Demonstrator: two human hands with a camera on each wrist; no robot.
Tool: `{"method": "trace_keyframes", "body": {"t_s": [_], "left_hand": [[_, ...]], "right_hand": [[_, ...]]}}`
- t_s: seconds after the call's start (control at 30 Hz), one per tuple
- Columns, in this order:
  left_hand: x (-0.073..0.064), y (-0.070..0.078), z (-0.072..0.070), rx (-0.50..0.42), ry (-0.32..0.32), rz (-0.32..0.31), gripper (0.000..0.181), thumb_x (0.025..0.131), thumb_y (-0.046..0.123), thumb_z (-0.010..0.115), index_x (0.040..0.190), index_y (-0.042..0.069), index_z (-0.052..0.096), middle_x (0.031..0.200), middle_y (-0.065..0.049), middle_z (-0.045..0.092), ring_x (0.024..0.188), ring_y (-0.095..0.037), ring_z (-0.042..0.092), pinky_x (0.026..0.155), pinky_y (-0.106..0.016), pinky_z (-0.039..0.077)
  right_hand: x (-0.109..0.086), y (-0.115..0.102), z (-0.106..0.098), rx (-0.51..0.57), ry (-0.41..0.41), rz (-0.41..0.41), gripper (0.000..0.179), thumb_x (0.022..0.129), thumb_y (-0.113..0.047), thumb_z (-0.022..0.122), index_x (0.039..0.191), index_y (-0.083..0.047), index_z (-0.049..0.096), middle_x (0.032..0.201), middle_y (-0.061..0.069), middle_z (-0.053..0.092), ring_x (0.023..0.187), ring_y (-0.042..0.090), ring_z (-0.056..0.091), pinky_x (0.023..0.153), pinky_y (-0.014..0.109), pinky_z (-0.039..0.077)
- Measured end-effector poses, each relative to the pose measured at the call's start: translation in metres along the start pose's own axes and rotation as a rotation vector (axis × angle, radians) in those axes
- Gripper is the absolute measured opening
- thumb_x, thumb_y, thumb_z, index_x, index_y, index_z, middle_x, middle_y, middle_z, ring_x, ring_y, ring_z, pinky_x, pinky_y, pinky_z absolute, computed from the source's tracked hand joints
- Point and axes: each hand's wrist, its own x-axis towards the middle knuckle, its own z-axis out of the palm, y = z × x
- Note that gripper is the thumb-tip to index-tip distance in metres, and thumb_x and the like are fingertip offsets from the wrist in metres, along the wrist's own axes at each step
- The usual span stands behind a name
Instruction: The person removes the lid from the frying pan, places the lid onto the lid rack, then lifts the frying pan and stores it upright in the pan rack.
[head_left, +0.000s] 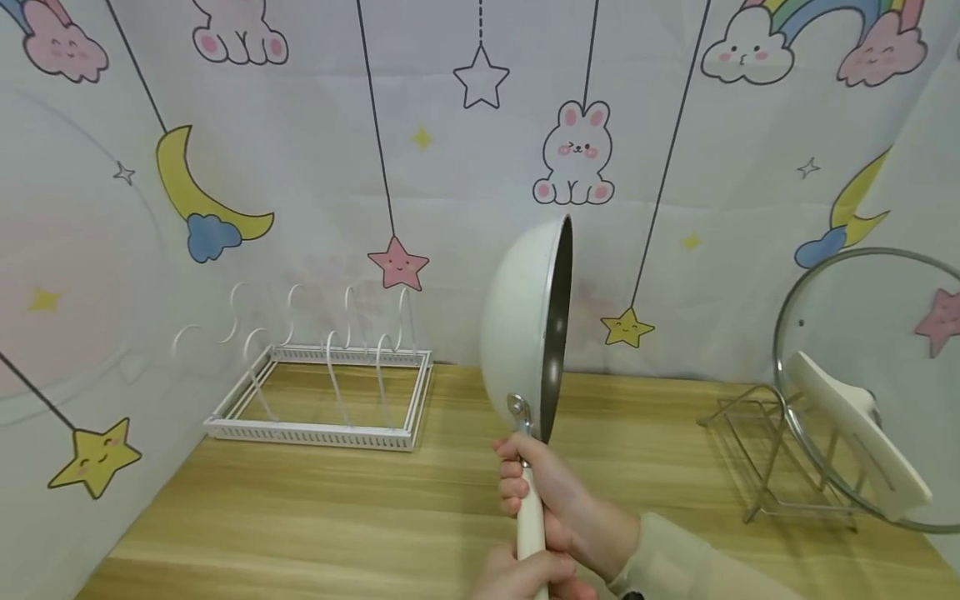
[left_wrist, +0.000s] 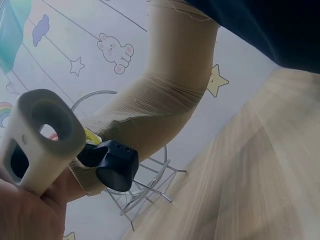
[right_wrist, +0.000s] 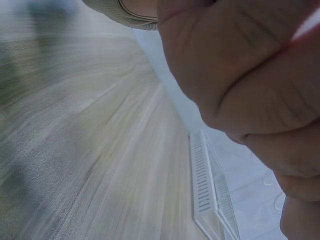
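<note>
A cream-white pan (head_left: 517, 325) with a dark inside is held up on its side over the wooden table (head_left: 300, 517), its opening facing right. My right hand (head_left: 558, 500) grips the upper part of the pan's cream handle (head_left: 531, 517), just under the metal joint. My left hand (head_left: 525, 579) grips the handle's lower end at the bottom edge of the head view. In the left wrist view the handle's end with its hanging hole (left_wrist: 42, 135) sticks out of my left hand (left_wrist: 25, 215). The right wrist view is mostly filled by the curled fingers (right_wrist: 250, 75) of my right hand.
A white rack with wire dividers (head_left: 322, 392) stands at the back left against the wall, also seen low in the right wrist view (right_wrist: 207, 200). At the right, a glass lid (head_left: 870, 383) leans in a metal wire stand (head_left: 772, 450). A cartoon-printed curtain surrounds the table.
</note>
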Motion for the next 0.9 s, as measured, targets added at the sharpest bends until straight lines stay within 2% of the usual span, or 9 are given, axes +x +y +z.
{"method": "trace_keyframes", "body": {"t_s": [0.17,0.23,0.47,0.63,0.77,0.9], "left_hand": [[-0.001,0.004,0.0,-0.038,-0.008,0.035,0.024,0.082,0.018,0.061,0.097,-0.002,0.062,0.066,-0.001,0.07,0.06,-0.009,0.066,0.06,-0.021,0.052],[0.0,0.006,-0.001,-0.056,-0.018,0.055,0.027,0.082,0.017,0.061,0.099,-0.004,0.061,0.064,0.001,0.069,0.062,-0.009,0.067,0.062,-0.022,0.053],[-0.001,0.008,-0.004,-0.031,-0.013,0.074,0.023,0.082,0.017,0.062,0.09,-0.004,0.064,0.063,0.003,0.069,0.061,-0.007,0.066,0.06,-0.02,0.052],[-0.002,0.008,-0.007,-0.019,-0.006,0.071,0.021,0.082,0.018,0.062,0.088,-0.002,0.064,0.06,0.005,0.067,0.057,-0.005,0.064,0.057,-0.018,0.051],[-0.004,0.008,-0.011,-0.028,-0.034,0.064,0.02,0.083,0.019,0.061,0.087,-0.001,0.063,0.061,0.006,0.068,0.057,-0.004,0.064,0.057,-0.018,0.051],[-0.006,0.011,-0.016,-0.036,-0.079,0.069,0.023,0.084,0.019,0.06,0.091,-0.002,0.064,0.064,0.005,0.069,0.061,-0.005,0.066,0.061,-0.018,0.053]], "right_hand": [[0.001,-0.005,0.003,0.029,-0.039,0.021,0.012,0.091,-0.023,0.049,0.087,-0.015,0.042,0.057,-0.012,0.035,0.043,-0.003,0.036,0.042,0.011,0.036],[0.002,-0.006,0.004,0.046,-0.052,0.022,0.014,0.091,-0.027,0.049,0.091,-0.014,0.044,0.058,-0.012,0.036,0.044,-0.003,0.037,0.043,0.011,0.037],[0.005,-0.004,0.006,0.038,-0.046,0.026,0.017,0.091,-0.03,0.053,0.093,-0.015,0.046,0.057,-0.012,0.036,0.045,-0.002,0.038,0.044,0.011,0.037],[0.006,-0.001,0.006,-0.013,-0.043,0.009,0.017,0.091,-0.027,0.054,0.096,-0.014,0.044,0.056,-0.013,0.038,0.047,-0.002,0.04,0.048,0.011,0.04],[0.006,0.002,0.006,-0.072,-0.024,-0.018,0.017,0.093,-0.03,0.053,0.099,-0.014,0.049,0.063,-0.012,0.048,0.055,-0.001,0.05,0.055,0.013,0.047],[0.006,0.003,0.008,-0.083,-0.019,-0.037,0.021,0.092,-0.032,0.054,0.103,-0.013,0.053,0.08,-0.007,0.064,0.07,0.002,0.063,0.066,0.017,0.054]]}}
